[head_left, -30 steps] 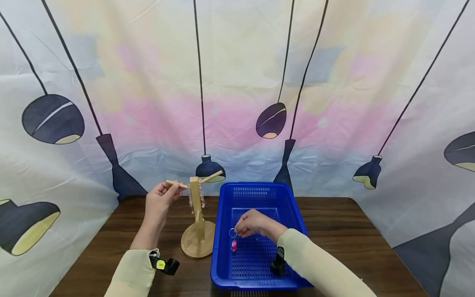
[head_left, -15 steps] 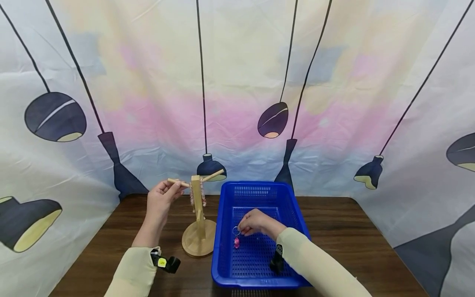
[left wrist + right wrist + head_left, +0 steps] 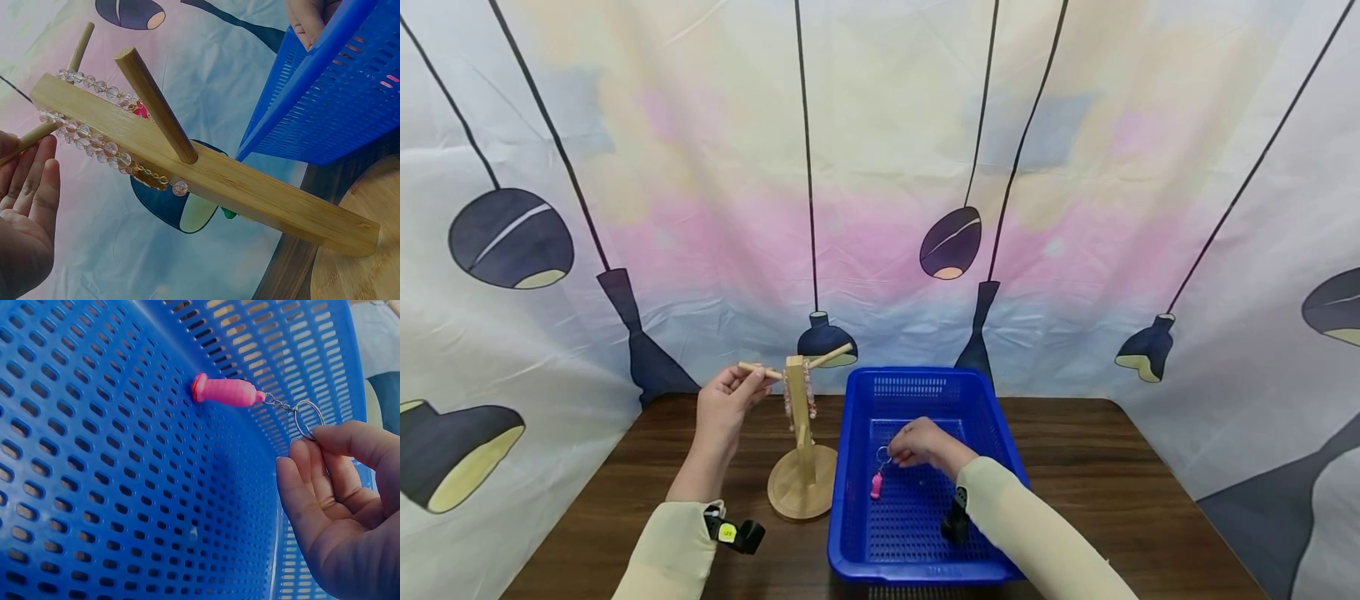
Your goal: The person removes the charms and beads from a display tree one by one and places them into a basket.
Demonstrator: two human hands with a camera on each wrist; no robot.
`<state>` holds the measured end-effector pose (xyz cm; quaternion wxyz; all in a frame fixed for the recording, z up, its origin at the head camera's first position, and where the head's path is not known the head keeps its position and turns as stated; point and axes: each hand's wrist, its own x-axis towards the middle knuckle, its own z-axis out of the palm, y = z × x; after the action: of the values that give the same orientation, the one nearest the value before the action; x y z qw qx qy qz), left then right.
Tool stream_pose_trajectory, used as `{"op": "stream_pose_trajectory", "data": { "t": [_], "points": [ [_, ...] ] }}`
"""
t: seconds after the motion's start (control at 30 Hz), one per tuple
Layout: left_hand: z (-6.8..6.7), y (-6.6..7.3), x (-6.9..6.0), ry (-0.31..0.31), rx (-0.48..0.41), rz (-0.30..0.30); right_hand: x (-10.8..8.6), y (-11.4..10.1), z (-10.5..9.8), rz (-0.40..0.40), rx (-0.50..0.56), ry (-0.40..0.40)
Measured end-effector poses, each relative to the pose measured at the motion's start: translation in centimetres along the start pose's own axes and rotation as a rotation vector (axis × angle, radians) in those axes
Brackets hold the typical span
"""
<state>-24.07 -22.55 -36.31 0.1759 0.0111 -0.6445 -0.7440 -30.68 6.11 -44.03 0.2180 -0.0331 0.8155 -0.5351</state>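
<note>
One peg of the wooden jewellery stand, toward the left edge of the worktop, is pinched by the left hand, probably to steady it; bead strands hang from the pegs. Inside the blue plastic basket, near its left rim, the right hand pinches the pink keychain by its ring, seemingly so it can dangle.

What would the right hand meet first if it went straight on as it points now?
Probably the left wall of the blue perforated plastic basket; how high the right hand sits is unclear, so it might clear the rim.
</note>
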Motion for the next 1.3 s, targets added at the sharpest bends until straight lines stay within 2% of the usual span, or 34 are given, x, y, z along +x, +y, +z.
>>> {"op": "stream_pose_trajectory", "data": {
  "t": [0.53, 0.8, 1.3],
  "points": [
    [-0.2, -0.1, 0.0, -0.001, -0.007, 0.016, 1.7, 0.7, -0.5, 0.043, 0.039, 0.054],
    [0.0, -0.2, 0.0, -0.009, -0.032, 0.007, 2.3, 1.5, -0.8, 0.073, 0.022, 0.077],
    [-0.1, -0.3, 0.1, -0.024, -0.023, 0.042, 2.8, 3.0, -1.0, 0.124, 0.031, 0.129]
  ]
}}
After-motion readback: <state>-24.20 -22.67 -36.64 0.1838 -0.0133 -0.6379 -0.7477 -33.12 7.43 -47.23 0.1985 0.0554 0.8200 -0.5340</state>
